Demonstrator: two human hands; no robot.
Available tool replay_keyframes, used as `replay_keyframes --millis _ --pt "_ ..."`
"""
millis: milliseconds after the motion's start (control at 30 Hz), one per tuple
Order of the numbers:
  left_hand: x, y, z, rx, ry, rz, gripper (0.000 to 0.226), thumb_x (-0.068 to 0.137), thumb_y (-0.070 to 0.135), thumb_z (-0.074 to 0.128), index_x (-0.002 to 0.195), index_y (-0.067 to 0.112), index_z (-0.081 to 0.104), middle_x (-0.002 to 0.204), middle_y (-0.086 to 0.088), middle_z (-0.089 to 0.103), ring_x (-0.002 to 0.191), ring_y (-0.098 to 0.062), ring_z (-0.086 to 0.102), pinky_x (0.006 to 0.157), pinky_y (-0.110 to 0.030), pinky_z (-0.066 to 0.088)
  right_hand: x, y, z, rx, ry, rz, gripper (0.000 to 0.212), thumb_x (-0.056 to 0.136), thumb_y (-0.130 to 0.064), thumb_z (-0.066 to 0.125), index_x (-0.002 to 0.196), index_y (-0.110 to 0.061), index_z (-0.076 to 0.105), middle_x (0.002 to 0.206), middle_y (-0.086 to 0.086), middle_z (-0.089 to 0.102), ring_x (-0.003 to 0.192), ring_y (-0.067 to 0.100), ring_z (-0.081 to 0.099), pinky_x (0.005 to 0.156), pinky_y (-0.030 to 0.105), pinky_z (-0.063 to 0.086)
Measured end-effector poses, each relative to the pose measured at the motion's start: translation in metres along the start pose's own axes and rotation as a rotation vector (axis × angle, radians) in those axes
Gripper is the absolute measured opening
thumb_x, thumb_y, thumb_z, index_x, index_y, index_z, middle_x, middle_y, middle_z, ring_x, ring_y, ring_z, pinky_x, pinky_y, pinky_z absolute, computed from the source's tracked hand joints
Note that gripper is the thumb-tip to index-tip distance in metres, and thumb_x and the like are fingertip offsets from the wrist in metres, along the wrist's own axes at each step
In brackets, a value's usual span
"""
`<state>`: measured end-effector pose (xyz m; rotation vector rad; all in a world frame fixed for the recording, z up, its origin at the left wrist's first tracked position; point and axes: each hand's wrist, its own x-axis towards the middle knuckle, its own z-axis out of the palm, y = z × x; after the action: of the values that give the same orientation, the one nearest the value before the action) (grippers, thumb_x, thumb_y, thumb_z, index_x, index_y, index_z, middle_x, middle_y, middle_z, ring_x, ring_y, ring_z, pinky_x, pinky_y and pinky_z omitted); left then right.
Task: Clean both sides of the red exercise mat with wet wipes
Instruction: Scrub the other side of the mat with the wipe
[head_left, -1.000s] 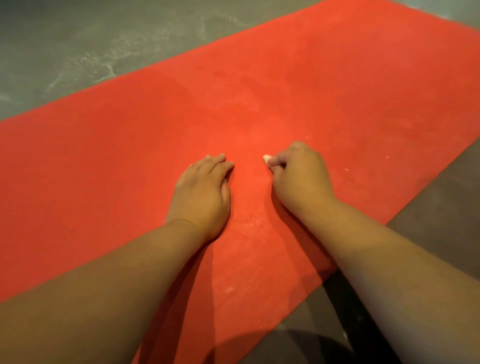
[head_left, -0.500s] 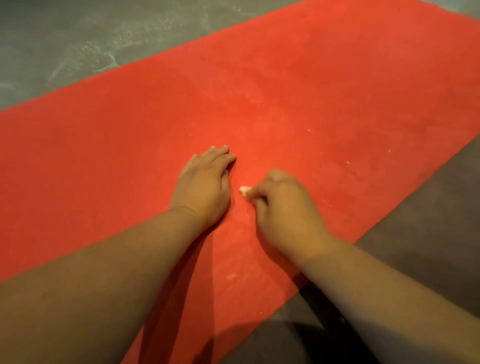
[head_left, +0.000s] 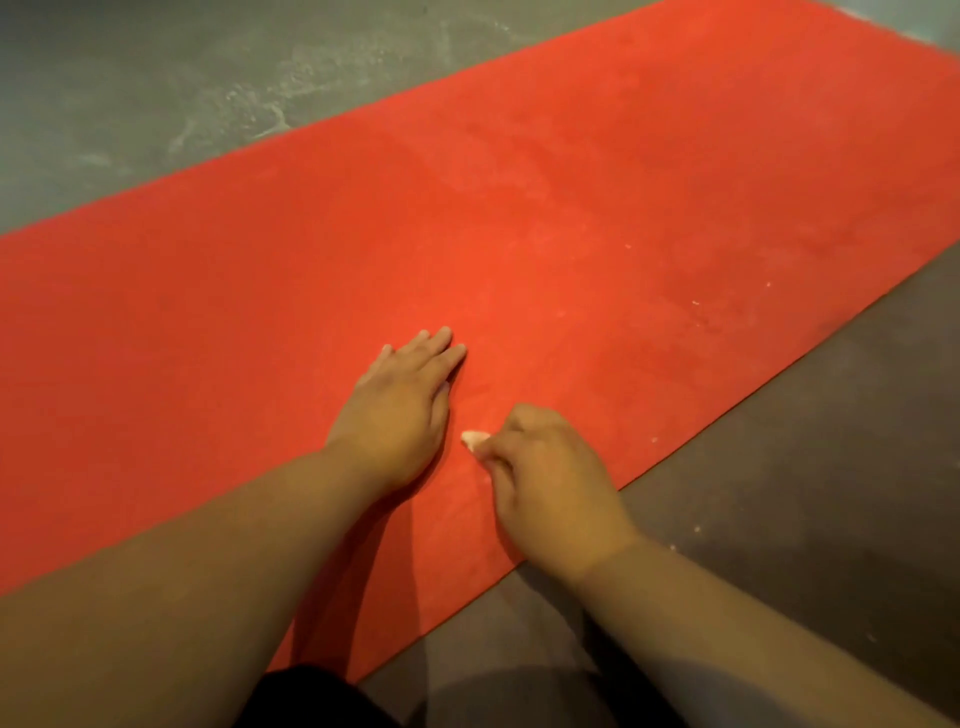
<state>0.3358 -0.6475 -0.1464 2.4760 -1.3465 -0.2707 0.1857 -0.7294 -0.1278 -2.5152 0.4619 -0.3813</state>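
The red exercise mat (head_left: 571, 218) lies flat on the floor and runs diagonally from lower left to upper right. My left hand (head_left: 400, 410) rests flat on it, palm down with straight fingers. Just to its right, my right hand (head_left: 545, 483) is curled round a small wad of white wet wipe (head_left: 474, 439) and holds it against the mat. Only a tip of the wipe shows past my fingers. Pale smears and a few white specks mark the mat further right.
Grey concrete floor (head_left: 156, 78) with whitish stains lies beyond the mat's far edge. Darker floor (head_left: 805, 493) borders the mat's near edge at the right, dotted with small white crumbs.
My right hand has drawn the wipe back across the mat toward me, from level with my left fingertips to beside my left wrist. The left hand stayed planted.
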Motion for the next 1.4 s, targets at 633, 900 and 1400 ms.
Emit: replay_keyframes --millis 633,900,1400 --pt "-0.039 -0.007 -0.001 -0.011 -0.013 0.010 0.048 0.100 0.012 0.038 0.147 0.019 0.036 0.158 0.001 0.024 0.147 -0.016 0.016 0.118 -0.032 0.004 -0.003 0.030 -0.026 -0.151 -0.028 0.184 0.018 0.091 -0.023 0.059 0.098 -0.017 0.075 0.088 0.007 0.056 0.089 0.029 0.056 0.075 0.035 0.042" --pt "-0.041 -0.006 0.004 0.036 0.075 -0.001 0.054 0.089 0.022 0.031 0.139 0.016 0.049 0.151 -0.004 0.039 0.142 -0.022 0.031 0.116 -0.037 0.015 -0.055 -0.023 -0.004 0.074 -0.181 -0.011 0.022 0.089 -0.018 0.054 0.097 -0.016 0.074 0.082 0.003 0.057 0.082 0.025 0.056 0.078 0.032 0.049" --pt "-0.023 0.012 -0.005 0.018 0.172 -0.112 0.044 0.079 0.028 0.040 0.107 0.015 0.070 0.119 -0.008 0.064 0.109 -0.034 0.056 0.097 -0.040 0.042 -0.034 0.030 -0.032 -0.001 -0.094 0.053 0.015 0.090 -0.015 0.060 0.093 -0.015 0.075 0.086 -0.001 0.056 0.084 0.019 0.056 0.077 0.029 0.045"
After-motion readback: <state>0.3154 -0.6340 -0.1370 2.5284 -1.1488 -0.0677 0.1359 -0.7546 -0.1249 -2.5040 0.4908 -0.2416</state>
